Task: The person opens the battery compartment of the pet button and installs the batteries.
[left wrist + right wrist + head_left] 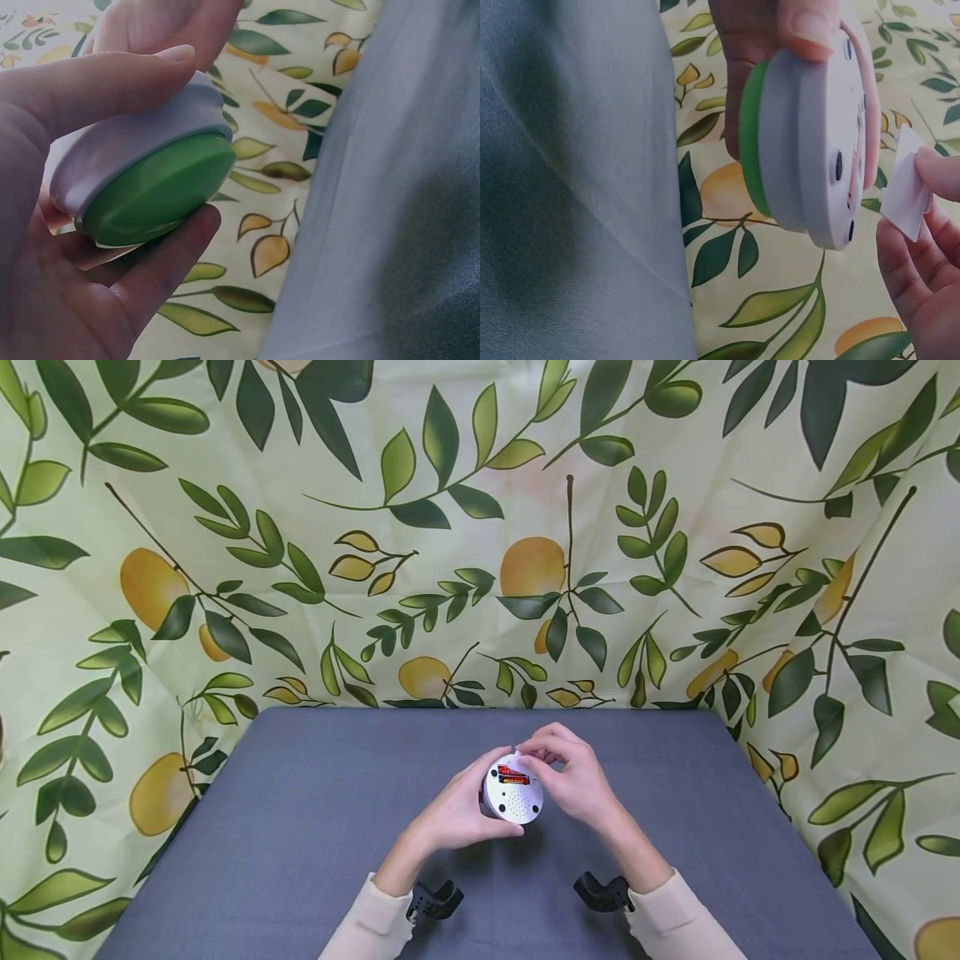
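In the head view my left hand grips a round white device by its edge, its underside turned up. Two red batteries lie side by side in the uncovered compartment, near speaker holes and small dark feet. A green domed top shows on the device's other side in the left wrist view, with fingers spread around it. My right hand is close to the compartment side. Between its thumb and fingers it pinches a small white battery cover, apart from the device in the right wrist view.
Both hands are above a dark grey table. A leaf-and-fruit patterned cloth stands behind and along the sides. Black wrist mounts sit at the cuffs of both light sleeves.
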A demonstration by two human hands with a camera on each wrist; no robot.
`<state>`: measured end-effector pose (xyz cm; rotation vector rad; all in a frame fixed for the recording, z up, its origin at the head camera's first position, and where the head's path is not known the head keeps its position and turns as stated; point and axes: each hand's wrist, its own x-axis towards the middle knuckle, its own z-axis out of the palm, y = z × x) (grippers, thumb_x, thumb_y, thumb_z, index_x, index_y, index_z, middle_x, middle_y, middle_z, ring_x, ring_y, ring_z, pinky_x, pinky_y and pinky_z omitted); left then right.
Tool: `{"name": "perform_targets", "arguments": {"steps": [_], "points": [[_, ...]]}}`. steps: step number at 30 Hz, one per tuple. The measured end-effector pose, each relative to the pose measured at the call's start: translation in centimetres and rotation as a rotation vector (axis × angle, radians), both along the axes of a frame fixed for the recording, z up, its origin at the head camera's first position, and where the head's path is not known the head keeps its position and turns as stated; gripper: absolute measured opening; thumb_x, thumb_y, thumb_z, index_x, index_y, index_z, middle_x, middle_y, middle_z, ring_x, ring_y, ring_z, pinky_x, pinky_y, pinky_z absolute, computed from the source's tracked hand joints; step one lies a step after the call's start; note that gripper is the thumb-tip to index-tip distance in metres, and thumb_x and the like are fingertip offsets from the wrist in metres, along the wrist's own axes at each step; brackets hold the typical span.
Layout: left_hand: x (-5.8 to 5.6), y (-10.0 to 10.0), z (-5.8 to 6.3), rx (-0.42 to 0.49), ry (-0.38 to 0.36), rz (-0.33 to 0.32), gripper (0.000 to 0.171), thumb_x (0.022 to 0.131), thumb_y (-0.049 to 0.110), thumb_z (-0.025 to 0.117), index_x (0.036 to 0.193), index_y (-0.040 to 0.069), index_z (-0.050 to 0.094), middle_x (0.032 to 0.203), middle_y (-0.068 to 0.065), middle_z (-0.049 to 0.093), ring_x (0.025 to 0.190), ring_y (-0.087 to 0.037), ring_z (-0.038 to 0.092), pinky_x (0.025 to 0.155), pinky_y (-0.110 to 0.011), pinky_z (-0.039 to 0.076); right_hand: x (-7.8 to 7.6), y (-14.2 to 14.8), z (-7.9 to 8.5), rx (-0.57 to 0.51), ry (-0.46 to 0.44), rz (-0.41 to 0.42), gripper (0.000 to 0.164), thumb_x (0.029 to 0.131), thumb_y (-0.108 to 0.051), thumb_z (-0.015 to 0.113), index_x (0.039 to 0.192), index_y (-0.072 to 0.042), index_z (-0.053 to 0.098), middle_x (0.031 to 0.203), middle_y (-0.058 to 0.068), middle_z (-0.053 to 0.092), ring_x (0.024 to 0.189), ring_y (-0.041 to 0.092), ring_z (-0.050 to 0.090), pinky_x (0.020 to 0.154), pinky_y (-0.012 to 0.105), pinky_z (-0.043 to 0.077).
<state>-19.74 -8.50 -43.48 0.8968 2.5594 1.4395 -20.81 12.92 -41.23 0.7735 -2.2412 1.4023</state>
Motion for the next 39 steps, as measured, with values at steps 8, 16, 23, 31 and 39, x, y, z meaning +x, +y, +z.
{"name": "perform_targets", "arguments": {"steps": [8, 16, 23, 31, 39], "points": [[0.0, -0.1, 0.2, 0.002, 0.01, 0.006, 0.1, 0.073, 0.025, 0.093, 0.155, 0.013, 0.037, 0.146, 0.001, 0.05, 0.121, -0.015, 0.054, 0.103, -0.041, 0.045, 0.2, -0.7, -0.6, 0.059, 0.088, 0.049, 0.02, 0.085, 0.004, 0.079, 0.097, -0.013, 0.078, 0.095, -0.005, 0.062, 0.082, 0.012, 0.058, 0.071, 0.027, 0.052], [0.1, -0.1, 0.1, -0.01, 0.016, 0.007, 0.1, 0.074, 0.029, 0.092, 0.156, 0.015, 0.037, 0.147, 0.001, 0.05, 0.12, -0.015, 0.055, 0.101, -0.04, 0.046, 0.3, -0.7, -0.5, 0.12, 0.136, 0.065, 0.022, 0.083, 0.008, 0.077, 0.097, -0.009, 0.078, 0.098, -0.004, 0.063, 0.083, 0.01, 0.058, 0.071, 0.027, 0.052], [0.1, 0.0, 0.1, -0.011, 0.012, 0.004, 0.1, 0.073, 0.027, 0.093, 0.156, 0.014, 0.037, 0.148, 0.0, 0.049, 0.122, -0.015, 0.054, 0.103, -0.041, 0.045, 0.3, -0.6, -0.7, 0.163, 0.146, 0.071, 0.023, 0.084, 0.007, 0.075, 0.099, -0.01, 0.078, 0.1, -0.003, 0.063, 0.088, 0.011, 0.06, 0.072, 0.028, 0.054], [0.2, 0.0, 0.3, -0.007, 0.001, 0.001, 0.101, 0.074, 0.026, 0.092, 0.156, 0.012, 0.036, 0.148, 0.0, 0.049, 0.121, -0.016, 0.054, 0.102, -0.043, 0.046, 0.4, -0.8, -1.0, 0.037, 0.048, 0.012, 0.018, 0.085, 0.001, 0.079, 0.096, -0.013, 0.078, 0.096, -0.007, 0.069, 0.086, 0.013, 0.06, 0.074, 0.03, 0.052], [0.2, 0.0, 0.1, -0.011, 0.022, -0.001, 0.101, 0.073, 0.027, 0.093, 0.156, 0.013, 0.036, 0.147, 0.0, 0.05, 0.121, -0.015, 0.054, 0.103, -0.042, 0.045, 0.2, -0.9, -1.5, 0.012, 0.049, -0.02, 0.017, 0.084, -0.003, 0.082, 0.092, -0.018, 0.078, 0.093, -0.009, 0.07, 0.087, 0.014, 0.06, 0.076, 0.031, 0.051]]}}
